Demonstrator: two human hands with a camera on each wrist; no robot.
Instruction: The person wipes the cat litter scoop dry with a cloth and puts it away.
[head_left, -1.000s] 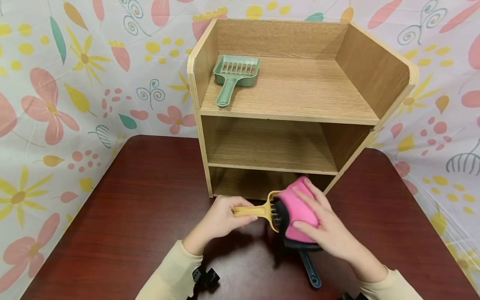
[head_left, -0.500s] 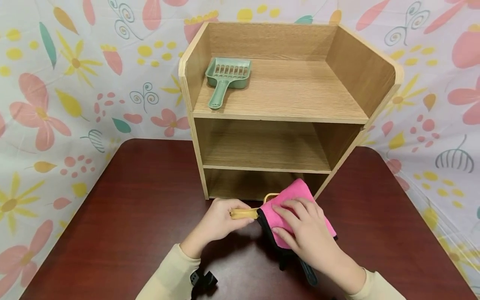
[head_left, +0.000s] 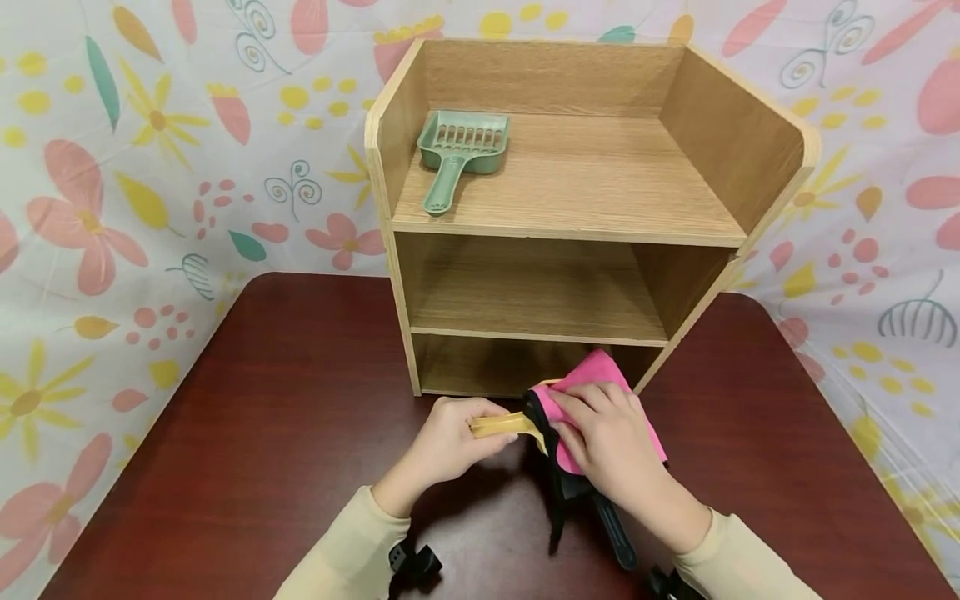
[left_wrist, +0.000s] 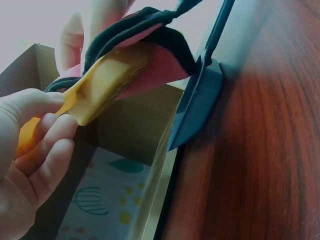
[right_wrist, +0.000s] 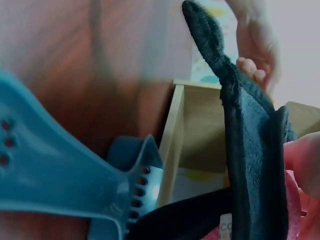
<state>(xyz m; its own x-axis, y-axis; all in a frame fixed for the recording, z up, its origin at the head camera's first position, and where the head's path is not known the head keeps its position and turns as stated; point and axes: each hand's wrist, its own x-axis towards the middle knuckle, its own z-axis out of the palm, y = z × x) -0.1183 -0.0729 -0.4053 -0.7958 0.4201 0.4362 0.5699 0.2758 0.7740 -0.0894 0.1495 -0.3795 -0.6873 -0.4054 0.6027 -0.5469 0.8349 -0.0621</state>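
Observation:
My left hand point(head_left: 450, 437) grips a yellow litter scoop point(head_left: 495, 424) by its handle, in front of the shelf. A pink cloth with black edging point(head_left: 600, 367) wraps over the scoop's slotted head and hides most of it. With bent fingers, my right hand point(head_left: 618, 437) holds that cloth against the head. In the left wrist view, the yellow scoop point(left_wrist: 112, 75) shows its underside inside the cloth's fold. A dark blue litter scoop point(head_left: 615, 533) is on the table below the cloth, its head partly covered in the head view. The right wrist view shows this blue scoop point(right_wrist: 60, 170) close up.
A wooden shelf unit point(head_left: 570, 179) stands at the back of the dark red table point(head_left: 262, 417). On its top board, at the left, lies a green litter scoop point(head_left: 457, 150). A flower-patterned curtain point(head_left: 187, 150) hangs behind.
The right hand and cloth moved left over the yellow scoop's head, then slightly back right, baring its neck again. The right fingers bent more. The left hand kept its grip on the handle.

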